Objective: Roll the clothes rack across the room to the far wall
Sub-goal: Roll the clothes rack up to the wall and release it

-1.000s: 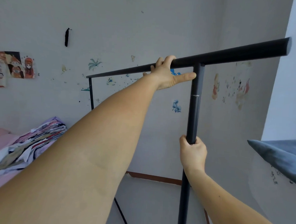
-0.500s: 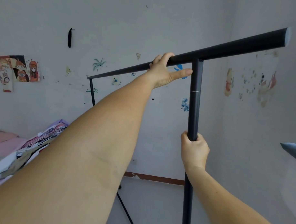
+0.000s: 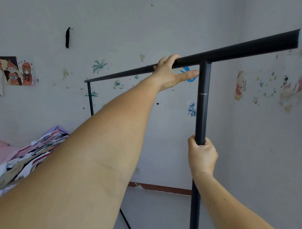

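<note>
A bare black metal clothes rack stands in front of me, its top bar running from upper right down to the far left post. My left hand grips the top bar just left of the near upright, thumb stretched toward the post. My right hand is wrapped around the near upright at about mid height. No clothes hang on the rack. Its feet and wheels are out of sight; only a thin base strut shows near the floor.
The far wall with small stickers is close behind the rack, meeting a side wall at the right. A bed with a pile of clothes lies at the left. Grey floor shows below, edged by a brown skirting board.
The view has shifted right and closer to the walls; the blue-grey object at the right edge has left the frame. Both hands keep the same grip on the rack.
</note>
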A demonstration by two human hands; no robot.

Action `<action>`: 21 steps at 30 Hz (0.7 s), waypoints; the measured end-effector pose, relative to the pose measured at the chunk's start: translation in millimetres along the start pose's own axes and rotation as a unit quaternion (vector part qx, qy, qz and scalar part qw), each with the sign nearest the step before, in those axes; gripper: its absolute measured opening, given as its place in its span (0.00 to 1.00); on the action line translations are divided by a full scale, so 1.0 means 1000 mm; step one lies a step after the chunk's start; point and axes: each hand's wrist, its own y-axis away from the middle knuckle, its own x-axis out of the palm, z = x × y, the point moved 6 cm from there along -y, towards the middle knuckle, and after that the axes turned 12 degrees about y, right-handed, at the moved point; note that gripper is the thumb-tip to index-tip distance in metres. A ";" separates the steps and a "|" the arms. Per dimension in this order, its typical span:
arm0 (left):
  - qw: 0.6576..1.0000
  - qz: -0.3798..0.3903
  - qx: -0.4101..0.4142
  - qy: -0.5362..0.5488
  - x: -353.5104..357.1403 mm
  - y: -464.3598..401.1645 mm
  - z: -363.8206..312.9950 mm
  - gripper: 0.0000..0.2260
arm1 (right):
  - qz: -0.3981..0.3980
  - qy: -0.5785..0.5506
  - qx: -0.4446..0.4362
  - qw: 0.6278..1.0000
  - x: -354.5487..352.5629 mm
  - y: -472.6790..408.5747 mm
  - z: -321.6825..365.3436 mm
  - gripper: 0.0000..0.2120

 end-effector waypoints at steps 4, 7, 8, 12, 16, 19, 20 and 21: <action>1.000 -0.004 -0.004 0.004 0.001 -0.005 0.008 0.34 | -0.002 0.002 0.004 1.000 0.005 -0.003 -0.003 0.15; 1.000 -0.006 0.000 0.012 0.001 -0.013 0.013 0.32 | -0.001 -0.001 -0.002 1.000 0.012 -0.010 -0.003 0.15; 1.000 -0.009 0.002 0.012 0.000 -0.015 0.015 0.32 | 0.005 -0.009 -0.001 1.000 0.015 -0.012 -0.003 0.15; 1.000 -0.020 -0.004 0.005 -0.006 -0.023 0.027 0.33 | 0.035 -0.027 -0.004 0.999 0.033 -0.021 -0.003 0.17; 1.000 -0.015 -0.023 -0.007 -0.007 -0.035 0.037 0.35 | 0.060 -0.033 0.001 0.998 0.047 -0.035 -0.006 0.17; 0.999 -0.019 -0.038 -0.016 -0.005 -0.046 0.046 0.36 | 0.085 -0.038 -0.003 0.996 0.058 -0.049 -0.010 0.17; 0.999 -0.021 -0.041 -0.018 -0.004 -0.049 0.049 0.36 | 0.093 -0.041 -0.005 0.995 0.061 -0.054 -0.011 0.17; 0.999 -0.024 -0.042 -0.020 -0.002 -0.054 0.051 0.36 | 0.103 -0.047 -0.008 0.994 0.065 -0.060 -0.013 0.16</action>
